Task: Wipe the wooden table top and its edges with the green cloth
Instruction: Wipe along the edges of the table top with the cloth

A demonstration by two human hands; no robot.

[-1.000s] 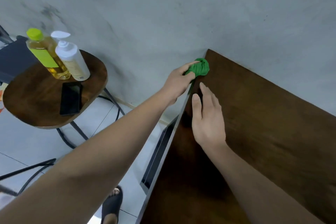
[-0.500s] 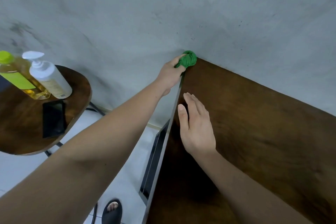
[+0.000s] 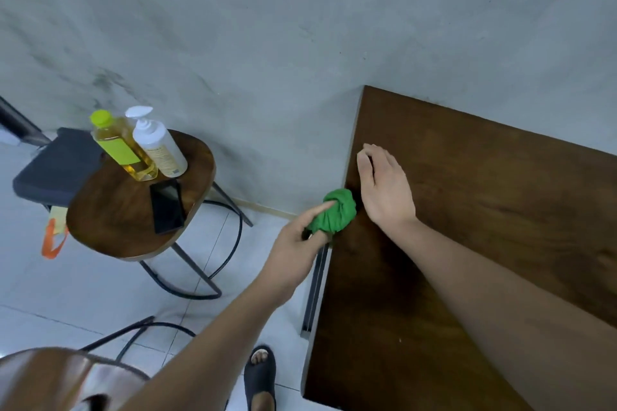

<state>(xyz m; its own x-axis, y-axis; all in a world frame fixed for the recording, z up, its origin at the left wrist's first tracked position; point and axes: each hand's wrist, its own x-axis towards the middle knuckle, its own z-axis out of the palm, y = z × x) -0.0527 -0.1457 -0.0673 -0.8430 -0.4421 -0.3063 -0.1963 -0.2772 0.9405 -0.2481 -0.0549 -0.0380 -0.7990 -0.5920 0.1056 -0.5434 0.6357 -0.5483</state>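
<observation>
Cloth (image 3: pixel 335 212), bunched, sits in the left hand's (image 3: pixel 297 243) grip at mid-frame on the desk's (image 3: pixel 467 210) left edge; right hand (image 3: pixel 384 187) rests empty, fingers loosely curled. Press firmly, following the edge.

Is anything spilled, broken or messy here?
Nothing looks spilled or broken. The two bottles stand upright on the small round table beside a phone lying flat. The green cloth is bunched in the left hand at the wooden table's edge.

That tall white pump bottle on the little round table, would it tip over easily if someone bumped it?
Probably yes: the white pump bottle stands tall on a narrow base. The yellow bottle touching it might steady one side. How full it is can't be seen.
</observation>
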